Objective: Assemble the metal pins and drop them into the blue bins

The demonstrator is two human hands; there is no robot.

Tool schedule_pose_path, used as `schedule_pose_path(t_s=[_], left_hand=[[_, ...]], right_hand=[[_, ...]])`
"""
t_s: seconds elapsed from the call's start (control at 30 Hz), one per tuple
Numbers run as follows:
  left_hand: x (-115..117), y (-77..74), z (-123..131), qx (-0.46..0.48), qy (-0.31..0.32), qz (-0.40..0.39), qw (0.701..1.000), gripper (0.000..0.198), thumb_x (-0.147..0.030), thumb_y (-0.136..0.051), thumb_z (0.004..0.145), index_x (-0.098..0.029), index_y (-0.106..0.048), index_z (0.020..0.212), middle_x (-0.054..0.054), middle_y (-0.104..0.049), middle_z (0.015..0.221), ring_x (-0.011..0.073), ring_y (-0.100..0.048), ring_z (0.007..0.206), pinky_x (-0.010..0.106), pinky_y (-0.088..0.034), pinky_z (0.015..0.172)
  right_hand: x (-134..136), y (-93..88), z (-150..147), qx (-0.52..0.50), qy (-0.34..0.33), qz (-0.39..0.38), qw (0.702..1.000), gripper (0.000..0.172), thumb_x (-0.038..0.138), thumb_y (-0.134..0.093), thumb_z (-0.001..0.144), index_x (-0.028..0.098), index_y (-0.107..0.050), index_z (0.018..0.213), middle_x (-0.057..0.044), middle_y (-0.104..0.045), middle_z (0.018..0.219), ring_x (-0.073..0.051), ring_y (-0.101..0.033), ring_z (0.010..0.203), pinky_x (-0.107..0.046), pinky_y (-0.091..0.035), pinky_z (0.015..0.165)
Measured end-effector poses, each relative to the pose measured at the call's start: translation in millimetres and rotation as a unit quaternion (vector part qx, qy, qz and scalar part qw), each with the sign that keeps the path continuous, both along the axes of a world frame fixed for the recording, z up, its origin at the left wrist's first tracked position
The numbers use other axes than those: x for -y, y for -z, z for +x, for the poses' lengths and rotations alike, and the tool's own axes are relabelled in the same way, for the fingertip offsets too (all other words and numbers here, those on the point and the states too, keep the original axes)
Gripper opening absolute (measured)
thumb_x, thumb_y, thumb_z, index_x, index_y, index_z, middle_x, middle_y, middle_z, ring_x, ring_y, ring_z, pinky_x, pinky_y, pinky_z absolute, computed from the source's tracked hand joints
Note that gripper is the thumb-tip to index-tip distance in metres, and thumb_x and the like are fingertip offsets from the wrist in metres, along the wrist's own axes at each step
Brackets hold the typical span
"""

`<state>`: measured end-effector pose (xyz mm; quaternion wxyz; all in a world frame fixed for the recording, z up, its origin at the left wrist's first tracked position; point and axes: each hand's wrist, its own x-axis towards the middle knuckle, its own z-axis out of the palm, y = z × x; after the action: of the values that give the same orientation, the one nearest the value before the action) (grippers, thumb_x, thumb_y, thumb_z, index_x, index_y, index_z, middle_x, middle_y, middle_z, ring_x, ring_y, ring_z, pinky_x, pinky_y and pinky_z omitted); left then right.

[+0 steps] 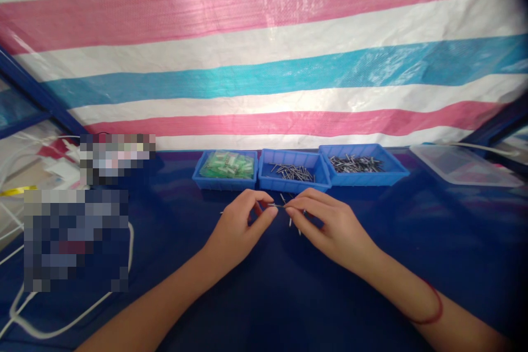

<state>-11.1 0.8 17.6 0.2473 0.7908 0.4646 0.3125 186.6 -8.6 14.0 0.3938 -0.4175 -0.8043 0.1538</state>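
Note:
My left hand [243, 220] and my right hand [330, 220] meet above the blue table, each closed in a fingertip pinch. Between them lies a thin silvery metal pin [279, 206], one end at each hand's fingertips. Its exact shape is too small to make out. A few similar loose pins [290, 223] lie on the table under and beside my right hand. Just beyond the hands stands the middle blue bin [297, 182], with a spread of thin metal pins [292, 171] inside.
The left blue bin [225, 182] holds a green-tinted plastic bag [229, 165] of small pieces. Dark metal pieces [355, 164] fill part of the right blue bin [371, 179]. A clear plastic lid [462, 168] lies at right. White cable [132, 247] loops at left; striped sheeting [264, 82] hangs behind.

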Motion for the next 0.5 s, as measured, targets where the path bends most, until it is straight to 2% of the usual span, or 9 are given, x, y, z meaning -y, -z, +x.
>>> schedule_pose_path(t_s=[0.07, 0.13, 0.23, 0.3, 0.33, 0.4, 0.5], left_hand=[[-5, -3.8, -8, -0.057, 0.004, 0.044, 0.997, 0.026, -0.035, -0.051, 0.091, -0.019, -0.057, 0.111, 0.005, -0.062, 0.101, 0.0170, -0.058, 0.088, 0.028, -0.047, 0.078], [-10, -7.4, -18, -0.137, 0.019, 0.081, 0.987, 0.027, -0.034, -0.049, 0.092, -0.019, -0.058, 0.112, 0.006, -0.061, 0.108, 0.0207, -0.056, 0.099, 0.034, -0.044, 0.089], [-17, -10.5, -32, -0.243, 0.027, 0.080, 0.966, 0.029, -0.033, -0.047, 0.093, -0.020, -0.060, 0.115, 0.008, -0.059, 0.112, 0.0235, -0.055, 0.103, 0.039, -0.043, 0.095], [-20, -9.8, -39, -0.288, 0.019, 0.054, 0.956, 0.034, -0.035, -0.047, 0.092, -0.020, -0.058, 0.121, 0.009, -0.057, 0.114, 0.0240, -0.056, 0.102, 0.039, -0.045, 0.093], [-21, -8.8, -41, -0.304, 0.018, 0.038, 0.952, 0.037, -0.036, -0.048, 0.092, -0.020, -0.057, 0.123, 0.009, -0.057, 0.115, 0.0242, -0.056, 0.102, 0.039, -0.045, 0.093], [-22, -5.8, -43, -0.327, 0.021, 0.014, 0.945, 0.039, -0.037, -0.049, 0.091, -0.019, -0.057, 0.124, 0.010, -0.056, 0.115, 0.0243, -0.056, 0.102, 0.039, -0.046, 0.093], [-25, -1.8, -42, -0.345, 0.034, 0.006, 0.938, 0.034, -0.033, -0.050, 0.092, -0.017, -0.061, 0.120, 0.011, -0.057, 0.112, 0.0237, -0.057, 0.101, 0.038, -0.046, 0.093]], right_hand=[[-7, -1.8, 12, 0.006, 0.049, 0.042, 0.998, 0.017, 0.022, -0.049, 0.090, 0.020, -0.065, 0.085, -0.005, -0.065, 0.081, -0.016, -0.060, 0.076, -0.029, -0.047, 0.071], [-18, -4.2, 33, 0.012, 0.139, 0.093, 0.986, 0.015, 0.023, -0.052, 0.088, 0.019, -0.065, 0.081, -0.004, -0.063, 0.076, -0.016, -0.058, 0.071, -0.028, -0.045, 0.067], [-36, -5.6, 74, 0.055, 0.310, 0.146, 0.938, 0.016, 0.027, -0.057, 0.084, 0.017, -0.065, 0.074, -0.004, -0.059, 0.066, -0.015, -0.052, 0.060, -0.029, -0.040, 0.060], [-46, -2.7, 99, 0.105, 0.401, 0.146, 0.899, 0.018, 0.029, -0.056, 0.083, 0.016, -0.066, 0.075, -0.007, -0.060, 0.067, -0.018, -0.054, 0.063, -0.031, -0.037, 0.059], [-50, -0.2, 110, 0.133, 0.426, 0.139, 0.884, 0.019, 0.030, -0.056, 0.083, 0.015, -0.067, 0.076, -0.010, -0.062, 0.070, -0.021, -0.055, 0.066, -0.032, -0.037, 0.060], [-56, 5.8, 123, 0.174, 0.436, 0.115, 0.876, 0.026, 0.034, -0.054, 0.085, 0.013, -0.069, 0.087, -0.014, -0.064, 0.076, -0.025, -0.057, 0.072, -0.035, -0.037, 0.064], [-58, 12.5, 122, 0.192, 0.415, 0.091, 0.885, 0.034, 0.038, -0.051, 0.086, 0.011, -0.067, 0.098, -0.017, -0.065, 0.081, -0.029, -0.059, 0.077, -0.037, -0.039, 0.067]])
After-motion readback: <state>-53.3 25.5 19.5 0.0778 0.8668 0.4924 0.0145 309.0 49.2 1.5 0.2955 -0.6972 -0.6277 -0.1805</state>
